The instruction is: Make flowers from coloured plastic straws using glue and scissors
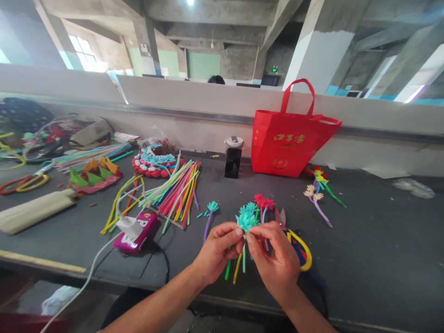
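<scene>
My left hand (pixel 217 249) and my right hand (pixel 277 259) meet above the near part of the table, both closed. Their fingertips pinch the base of a teal pipe-cleaner flower (pixel 246 218), its petals facing up. Below the hands show several green and yellow stems (pixel 237 268); which one belongs to this flower I cannot tell. Just behind it lie red flowers (pixel 264 202) and another teal bloom, partly covered. Scissors (pixel 308 256) with a yellow-edged handle lie beside my right hand, partly hidden by it. Left of the hands is a teal flower on a purple stem (pixel 207 226).
A fanned pile of coloured pipe cleaners (pixel 180 189) lies left, near a purple power strip (pixel 138 236) with a white plug. A dark phone (pixel 233 163) leans on a container before the partition. A red bag (pixel 291 143) stands right of it, with finished flowers (pixel 317 194) nearby.
</scene>
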Demonstrator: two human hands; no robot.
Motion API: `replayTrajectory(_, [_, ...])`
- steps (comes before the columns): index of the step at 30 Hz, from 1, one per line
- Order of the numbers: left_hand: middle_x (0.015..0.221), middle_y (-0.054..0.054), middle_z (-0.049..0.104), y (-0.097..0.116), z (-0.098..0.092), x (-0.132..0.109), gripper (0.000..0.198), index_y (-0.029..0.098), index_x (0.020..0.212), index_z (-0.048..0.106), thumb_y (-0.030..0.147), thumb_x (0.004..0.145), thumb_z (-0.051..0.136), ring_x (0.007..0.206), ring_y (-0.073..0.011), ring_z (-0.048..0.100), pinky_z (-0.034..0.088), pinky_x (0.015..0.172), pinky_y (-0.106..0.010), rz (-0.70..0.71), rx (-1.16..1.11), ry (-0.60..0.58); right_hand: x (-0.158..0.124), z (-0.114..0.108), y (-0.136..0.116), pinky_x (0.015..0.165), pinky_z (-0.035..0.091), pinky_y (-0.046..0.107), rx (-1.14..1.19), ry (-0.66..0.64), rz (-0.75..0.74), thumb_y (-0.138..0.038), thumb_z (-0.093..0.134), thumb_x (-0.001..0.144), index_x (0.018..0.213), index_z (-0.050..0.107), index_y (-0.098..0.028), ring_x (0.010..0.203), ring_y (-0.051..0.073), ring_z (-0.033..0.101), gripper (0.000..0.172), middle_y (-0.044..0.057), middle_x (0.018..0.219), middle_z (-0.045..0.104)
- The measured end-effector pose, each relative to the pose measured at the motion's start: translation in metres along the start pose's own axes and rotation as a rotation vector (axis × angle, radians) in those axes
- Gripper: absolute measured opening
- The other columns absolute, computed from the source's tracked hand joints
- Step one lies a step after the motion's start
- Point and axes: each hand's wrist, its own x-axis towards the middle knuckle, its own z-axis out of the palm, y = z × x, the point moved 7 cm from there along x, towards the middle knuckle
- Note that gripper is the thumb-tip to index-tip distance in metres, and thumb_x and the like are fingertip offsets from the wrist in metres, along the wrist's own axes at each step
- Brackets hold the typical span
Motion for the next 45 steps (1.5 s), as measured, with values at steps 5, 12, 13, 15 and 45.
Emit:
replayTrajectory(5, [0.050, 0.004, 0.049, -0.001, -0.002, 0.000, 0.026, 0.013, 0.073, 0.069, 0.035, 0.073, 0.081, 0.046, -0.0040, 0.031, 0.014, 0.047, -0.023, 0.010, 0.034, 0.017, 0.001, 0.001, -0.003, 0.074, 0.052, 0.028, -0.031, -0.001, -0.055, -0.007, 0.063, 0.090, 0.101, 0.061, -0.020, 0.080, 0.014, 0.062, 0.017, 0.002, 0.087, 0.065])
replayTrajectory(12, [0.049, 0.004, 0.048, -0.001, -0.001, -0.001, 0.024, 0.013, 0.070, 0.067, 0.033, 0.073, 0.081, 0.045, -0.0036, 0.029, 0.013, 0.047, -0.023, 0.019, 0.073, 0.025, 0.001, -0.001, -0.005, 0.068, 0.051, 0.028, -0.089, 0.032, -0.064, -0.009, 0.061, 0.089, 0.092, 0.059, -0.021, 0.073, 0.015, 0.061, 0.013, 0.000, 0.080, 0.063])
replayTrajectory(13, [0.049, 0.004, 0.048, 0.000, -0.001, -0.001, 0.025, 0.013, 0.069, 0.066, 0.033, 0.073, 0.081, 0.045, -0.0038, 0.029, 0.013, 0.047, -0.023, 0.017, 0.069, 0.027, 0.001, -0.001, -0.003, 0.067, 0.051, 0.028, -0.086, 0.039, -0.040, -0.010, 0.061, 0.089, 0.090, 0.059, -0.022, 0.071, 0.014, 0.061, 0.012, 0.000, 0.078, 0.062])
replayTrajectory(15, [0.050, 0.003, 0.050, 0.000, 0.001, -0.001, 0.027, 0.014, 0.066, 0.062, 0.034, 0.074, 0.079, 0.046, -0.0048, 0.032, 0.014, 0.047, -0.024, 0.007, 0.045, 0.013, 0.001, -0.002, 0.001, 0.065, 0.050, 0.027, -0.076, 0.046, 0.010, -0.011, 0.059, 0.090, 0.087, 0.058, -0.022, 0.069, 0.014, 0.059, 0.012, -0.001, 0.076, 0.061])
replayTrajectory(45, [0.048, 0.006, 0.041, -0.002, 0.001, 0.001, 0.040, 0.016, 0.062, 0.050, 0.041, 0.074, 0.079, 0.044, -0.0047, 0.030, 0.015, 0.047, -0.024, -0.059, 0.011, -0.028, 0.005, 0.005, 0.011, 0.060, 0.043, 0.024, 0.032, -0.060, 0.174, -0.015, 0.054, 0.090, 0.075, 0.053, -0.021, 0.062, 0.011, 0.051, 0.016, -0.004, 0.068, 0.052])
